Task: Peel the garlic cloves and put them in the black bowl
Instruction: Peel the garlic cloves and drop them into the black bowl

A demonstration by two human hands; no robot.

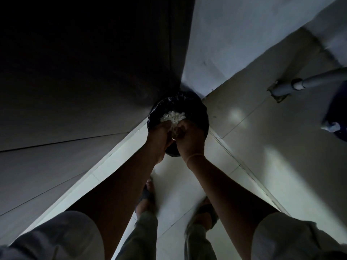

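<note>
I look down at a round black bin (199,109) lined with a shiny black bag, standing on the floor in a corner. My left hand (160,134) and my right hand (189,136) are pressed together just above its opening, backs toward me and fingers curled downward. A heap of white papery garlic skins (172,117) shows at their fingertips, over the bin's mouth. The light is dim, so the fingers themselves are hard to make out. No garlic cloves and no black bowl are in view.
A dark cabinet front (84,91) rises at the left and a white wall (234,34) behind the bin. A grey pole with a floor head (293,85) and a blue object (336,113) stand at the right. My sandalled feet (148,196) are on pale floor tiles.
</note>
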